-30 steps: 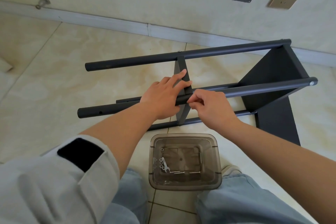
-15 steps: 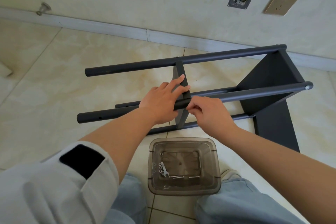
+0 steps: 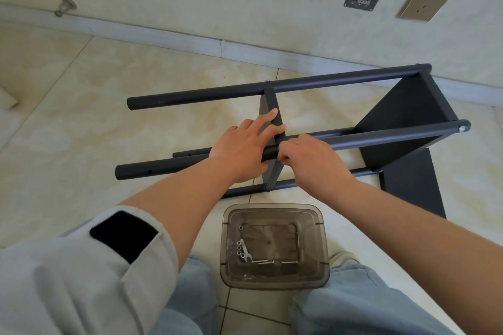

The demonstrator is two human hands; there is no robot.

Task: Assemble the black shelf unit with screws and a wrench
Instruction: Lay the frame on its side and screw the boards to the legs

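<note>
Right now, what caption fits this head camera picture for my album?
Left hand steadies the middle shelf panel while right hand pinches at the front pole.

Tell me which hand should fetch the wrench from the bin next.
Right. The right hand only pinches at the joint, while the left hand steadies the shelf board on the pole. The wrench lies in the bin below.
</note>
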